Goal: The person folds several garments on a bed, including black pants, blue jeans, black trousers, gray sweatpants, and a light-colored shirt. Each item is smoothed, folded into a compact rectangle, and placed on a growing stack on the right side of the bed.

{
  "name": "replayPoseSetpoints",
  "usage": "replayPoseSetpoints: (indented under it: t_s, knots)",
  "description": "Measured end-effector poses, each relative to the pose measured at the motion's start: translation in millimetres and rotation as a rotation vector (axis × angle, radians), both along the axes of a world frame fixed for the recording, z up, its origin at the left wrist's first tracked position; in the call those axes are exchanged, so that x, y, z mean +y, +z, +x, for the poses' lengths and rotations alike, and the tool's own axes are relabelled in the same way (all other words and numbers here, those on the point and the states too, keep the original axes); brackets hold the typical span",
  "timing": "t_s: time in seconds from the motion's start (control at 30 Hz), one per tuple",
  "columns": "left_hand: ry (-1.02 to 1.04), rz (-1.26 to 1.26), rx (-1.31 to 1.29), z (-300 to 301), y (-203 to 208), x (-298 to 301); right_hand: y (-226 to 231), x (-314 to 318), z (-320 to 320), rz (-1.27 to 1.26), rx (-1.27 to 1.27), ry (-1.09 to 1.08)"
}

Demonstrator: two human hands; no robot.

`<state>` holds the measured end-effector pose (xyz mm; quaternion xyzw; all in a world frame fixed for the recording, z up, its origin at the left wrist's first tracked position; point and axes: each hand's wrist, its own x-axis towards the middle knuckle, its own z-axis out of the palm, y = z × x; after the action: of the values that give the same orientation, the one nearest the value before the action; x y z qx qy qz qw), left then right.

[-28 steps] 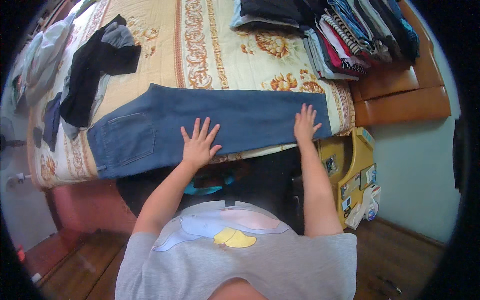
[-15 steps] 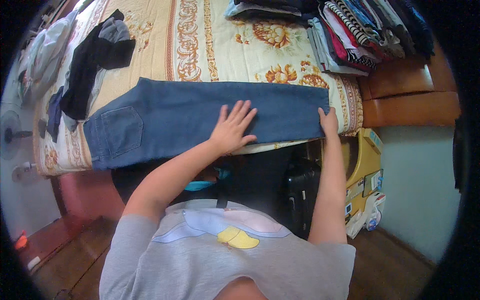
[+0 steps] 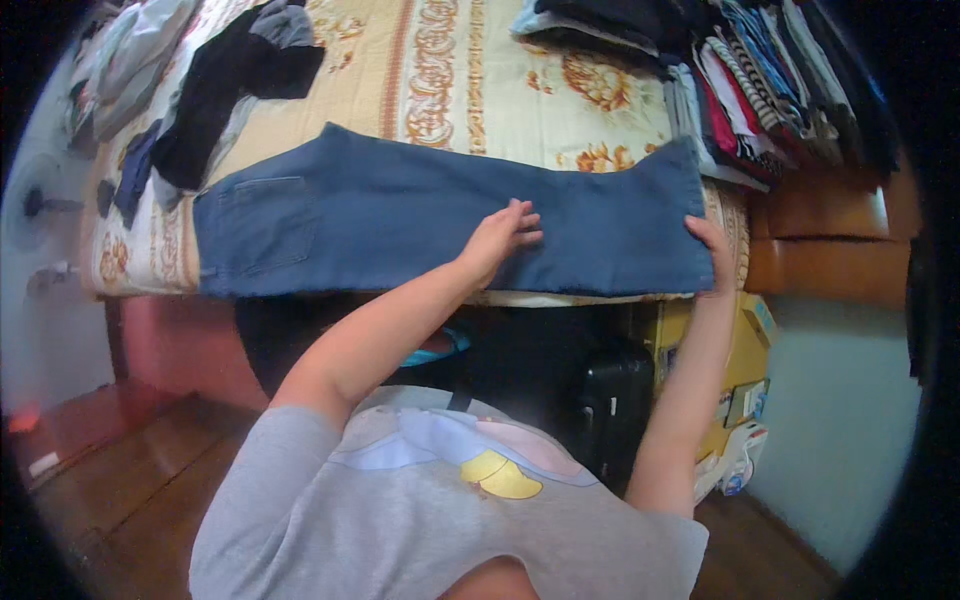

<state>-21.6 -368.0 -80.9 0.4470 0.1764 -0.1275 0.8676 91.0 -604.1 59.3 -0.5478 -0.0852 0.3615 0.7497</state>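
A pair of blue jeans (image 3: 400, 215), folded lengthwise, lies along the near edge of the bed. Its waist and back pocket are at the left, its leg hems at the right. My left hand (image 3: 501, 238) is over the middle of the legs, fingers stretched out and tilted on edge, holding nothing; whether it touches the denim I cannot tell. At the hem end my right hand (image 3: 711, 246) grips the leg hems, thumb over the cloth and fingers partly hidden. The far hem corner bends up and away from the bed.
The bed (image 3: 370, 100) has a flowered cover. Dark clothes (image 3: 205, 110) lie loose at the left. Folded garments (image 3: 745, 95) are stacked at the far right beside a brown wooden headboard (image 3: 830, 235). A black suitcase (image 3: 618, 400) and yellow cabinet (image 3: 730, 370) stand below.
My left hand has gone from flat and spread on the denim to turned on edge. My right hand has pulled the hem end, and its far corner now rises. The whole view has shifted slightly.
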Motion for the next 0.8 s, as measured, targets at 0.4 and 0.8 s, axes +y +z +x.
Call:
replayPoseSetpoints:
  t_s: [0.4, 0.8]
  knots:
    - [0.193, 0.248, 0.132, -61.7, -7.4, 147.8, -119.3, 255.1, -134.4, -0.569, -0.619, 0.244]
    - [0.05, 1.609, 0.311, -65.8, -1.4, 140.5, -177.4, 174.6, -103.3, -1.359, -1.204, -0.016]
